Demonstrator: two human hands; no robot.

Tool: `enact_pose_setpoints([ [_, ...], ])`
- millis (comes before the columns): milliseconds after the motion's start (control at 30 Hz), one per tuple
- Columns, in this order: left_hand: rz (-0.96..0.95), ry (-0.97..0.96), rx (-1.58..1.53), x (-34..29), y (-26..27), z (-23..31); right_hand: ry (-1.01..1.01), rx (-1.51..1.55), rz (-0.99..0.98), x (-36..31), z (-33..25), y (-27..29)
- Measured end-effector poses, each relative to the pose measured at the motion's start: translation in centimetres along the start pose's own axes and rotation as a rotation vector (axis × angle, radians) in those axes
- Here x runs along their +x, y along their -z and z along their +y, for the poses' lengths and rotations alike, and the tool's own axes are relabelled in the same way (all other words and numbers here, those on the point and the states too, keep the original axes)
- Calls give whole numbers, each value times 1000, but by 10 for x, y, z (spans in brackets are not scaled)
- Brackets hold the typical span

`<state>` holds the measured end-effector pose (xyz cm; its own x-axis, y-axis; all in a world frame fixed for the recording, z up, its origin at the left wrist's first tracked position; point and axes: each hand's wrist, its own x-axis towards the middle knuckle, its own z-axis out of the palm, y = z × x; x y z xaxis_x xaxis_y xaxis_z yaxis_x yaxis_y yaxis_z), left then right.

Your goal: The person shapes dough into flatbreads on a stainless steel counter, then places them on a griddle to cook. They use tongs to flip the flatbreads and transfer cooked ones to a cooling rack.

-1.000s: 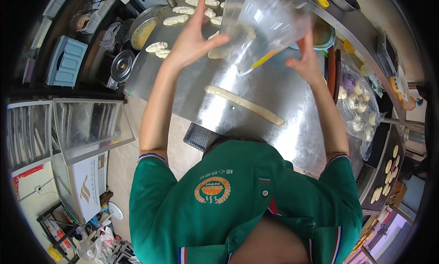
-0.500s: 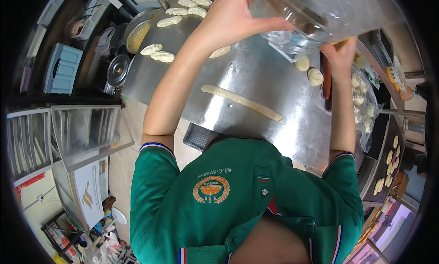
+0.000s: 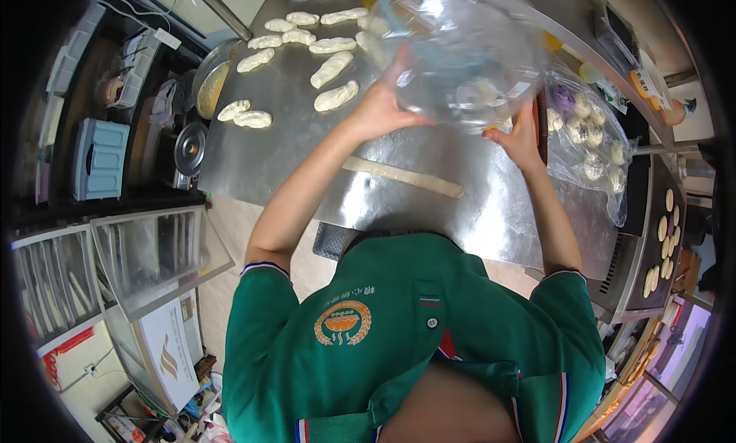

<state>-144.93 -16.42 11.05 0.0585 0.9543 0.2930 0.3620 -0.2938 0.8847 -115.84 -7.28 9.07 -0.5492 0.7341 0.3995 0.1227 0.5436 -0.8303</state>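
Both of my hands are raised over the steel worktable [image 3: 284, 155], holding a large clear plastic container [image 3: 468, 67] that is smeared by motion. My left hand [image 3: 389, 105] grips its near left side, thumb along the bottom edge. On the right side, my right hand [image 3: 518, 138] has its fingers against the container. What is inside cannot be made out. Below them, a long rope of dough [image 3: 404, 177] lies on the steel. Twisted pieces of dough [image 3: 332, 69] are spread to the left, and the container covers some of the table behind it.
On the right, round dough balls [image 3: 590, 132] lie under clear plastic film beside a dark tray [image 3: 648, 247] of small oval pieces. A bowl of yellow filling [image 3: 213, 86] stands at the left edge, near a blue plastic box [image 3: 102, 159] on the shelf.
The container and both hands have come lower and to the left. More dough pieces at the back left now show. The whole view has shifted slightly.
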Motion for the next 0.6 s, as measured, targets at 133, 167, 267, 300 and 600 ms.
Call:
enact_pose_setpoints([
  [133, 112, -318, 225, 42, 8, 66, -458, 35, -99, 22, -29, 30],
  [167, 124, -340, 226, 53, 10, 84, -345, 53, -27, 25, -41, 41],
  [267, 167, -409, 224, 76, 8, 131, 189, 100, 252, 40, -73, 61],
  [300, 177, -427, 216, 81, 4, 140, 227, 58, 279, 40, -80, 70],
  [600, -10, -183, 154, 26, -51, 54, -262, -61, 126, -98, -11, 86],
])
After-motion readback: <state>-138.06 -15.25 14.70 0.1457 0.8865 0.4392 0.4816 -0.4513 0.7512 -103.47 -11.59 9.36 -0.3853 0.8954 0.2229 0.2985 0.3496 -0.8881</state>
